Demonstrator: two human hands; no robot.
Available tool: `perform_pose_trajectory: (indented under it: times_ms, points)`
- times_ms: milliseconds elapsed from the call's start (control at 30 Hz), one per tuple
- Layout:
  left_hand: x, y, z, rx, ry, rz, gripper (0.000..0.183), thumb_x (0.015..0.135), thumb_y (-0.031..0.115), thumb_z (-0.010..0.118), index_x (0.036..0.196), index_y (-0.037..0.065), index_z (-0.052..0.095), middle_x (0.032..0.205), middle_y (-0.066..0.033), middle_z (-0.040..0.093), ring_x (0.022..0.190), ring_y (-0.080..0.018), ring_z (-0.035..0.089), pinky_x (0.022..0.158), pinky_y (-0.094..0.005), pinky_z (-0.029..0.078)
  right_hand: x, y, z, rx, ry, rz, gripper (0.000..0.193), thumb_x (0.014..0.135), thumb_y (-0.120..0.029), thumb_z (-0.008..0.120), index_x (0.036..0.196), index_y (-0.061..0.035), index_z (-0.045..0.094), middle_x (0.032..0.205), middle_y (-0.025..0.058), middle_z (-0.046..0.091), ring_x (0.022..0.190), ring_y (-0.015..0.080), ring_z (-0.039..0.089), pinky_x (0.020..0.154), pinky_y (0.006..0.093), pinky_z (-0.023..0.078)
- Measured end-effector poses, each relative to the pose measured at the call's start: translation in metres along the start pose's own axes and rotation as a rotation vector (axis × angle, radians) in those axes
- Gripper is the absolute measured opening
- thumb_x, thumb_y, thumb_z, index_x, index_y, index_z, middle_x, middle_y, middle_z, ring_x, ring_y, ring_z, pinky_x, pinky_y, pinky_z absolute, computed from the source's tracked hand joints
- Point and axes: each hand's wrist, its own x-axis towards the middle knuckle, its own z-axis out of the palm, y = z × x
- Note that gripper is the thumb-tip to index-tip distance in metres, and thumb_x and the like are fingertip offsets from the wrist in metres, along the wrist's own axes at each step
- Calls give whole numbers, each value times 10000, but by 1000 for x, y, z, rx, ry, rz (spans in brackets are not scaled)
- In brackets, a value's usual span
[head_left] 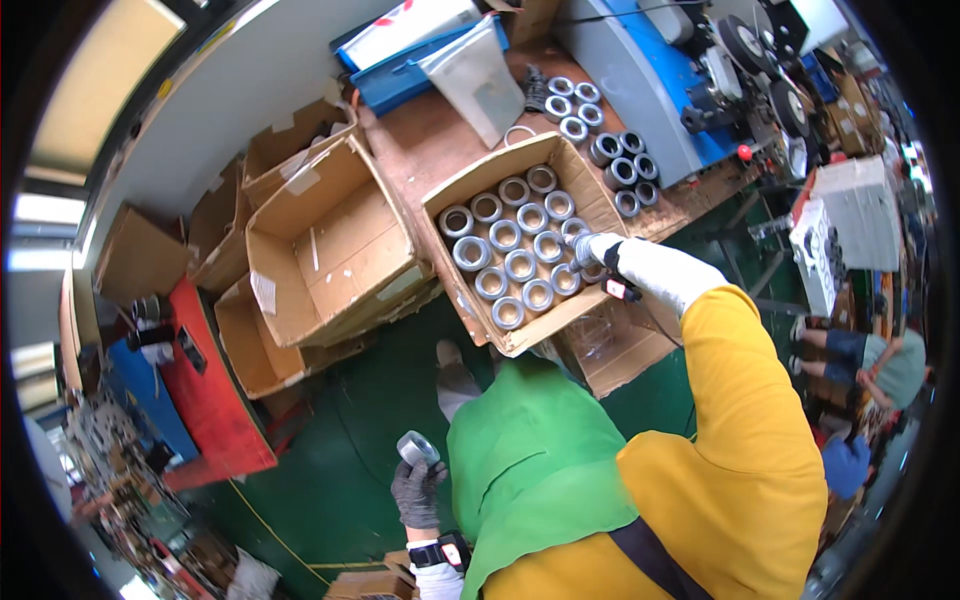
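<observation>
Low at my left side, my left hand (418, 492) in a grey glove holds a short silver metal ring (416, 449) between thumb and fingers. A cardboard box (468, 308) stands before me with several rows of similar metal rings (505, 235) set upright, their openings facing up. My right hand (584, 250), gloved, reaches inside by the box's right wall. Its fingers are bent down at a ring there, and the glove hides part of that ring.
Open cardboard boxes (335, 240) stand to the left. Beyond the box, a brown table (405, 135) bears blue trays (395, 85), silver rings (573, 128) and black rings (620, 172). A machine (745, 95) is at the far right. Another person (893, 370) is further right.
</observation>
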Motion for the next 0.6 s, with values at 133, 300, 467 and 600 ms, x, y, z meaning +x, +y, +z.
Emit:
perform_pose_trajectory:
  times_ms: [133, 300, 467, 600]
  points:
    - [51, 31, -3, 44, -134, -47, 439, 707, 166, 651, 1067, -3, 465, 886, -125, 577, 717, -243, 597, 600, -341, 527, 2, -5, 15, 220, 47, 139, 570, 712, -241, 640, 1228, -137, 418, 1164, 127, 489, 1054, 283, 489, 877, 358, 384]
    - [101, 91, -10, 108, -163, -108, 458, 705, 181, 651, 1093, 35, 457, 912, -98, 566, 723, -231, 584, 609, -331, 506, 7, -30, 34, 484, 113, 311, 580, 718, -243, 632, 1243, -145, 404, 1179, 131, 485, 1058, 288, 490, 884, 359, 380]
    - [140, 147, -23, 192, -184, -63, 466, 700, 196, 662, 1071, -6, 464, 878, -115, 565, 696, -230, 589, 587, -314, 517, -6, -45, 29, 367, 232, 424, 437, 847, -374, 443, 1161, -72, 480, 1119, 142, 529, 1054, 267, 497, 870, 347, 390]
    - [159, 174, -28, 261, -206, -95, 500, 692, 232, 676, 1076, -5, 463, 877, -108, 562, 688, -221, 583, 590, -318, 509, 4, -44, 54, 201, 393, 282, 459, 849, -442, 379, 1127, -106, 521, 1097, 158, 540, 1070, 296, 477, 885, 374, 369]
